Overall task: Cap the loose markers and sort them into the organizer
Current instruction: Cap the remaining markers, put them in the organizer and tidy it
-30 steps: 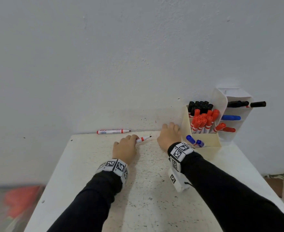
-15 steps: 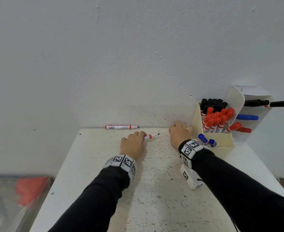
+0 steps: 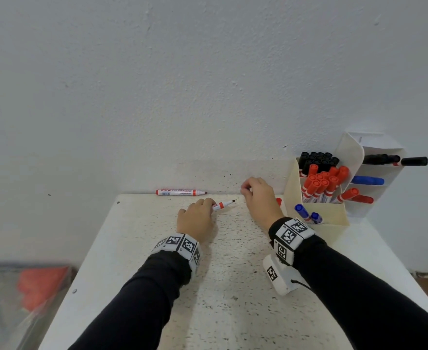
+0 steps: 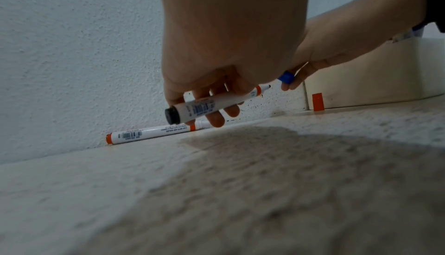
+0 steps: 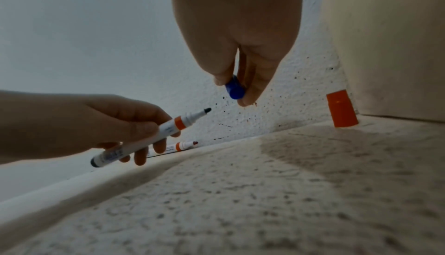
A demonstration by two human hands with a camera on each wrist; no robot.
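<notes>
White-barrelled with an orange collar and a dark bare tip, the uncapped marker (image 3: 222,205) is held off the table (image 3: 233,299) by the left hand (image 3: 196,221), whose grip is curled round the barrel with the tip pointing toward the right hand (image 3: 261,198). That hand's grip pinches a blue cap (image 5: 234,88) between thumb and fingertips, just beyond the marker's tip and not touching it. Behind the left hand a second uncapped marker (image 3: 180,192), white with orange ends, lies along the back edge of the table against the wall (image 3: 208,84). An orange cap (image 5: 341,109) stands upright on the table beside the cream organizer (image 3: 326,215) at the right rear. The organizer's tiers hold black-capped markers (image 3: 317,159) at the back, orange-capped markers (image 3: 321,183) in the middle and two blue-capped markers (image 3: 307,215) in the front. Just beside it a white holder (image 3: 374,152) carries black, blue and orange markers lying sideways. Both forearms wear dark sleeves (image 3: 142,294) and wristbands (image 3: 180,246) printed with black-and-white tags.
</notes>
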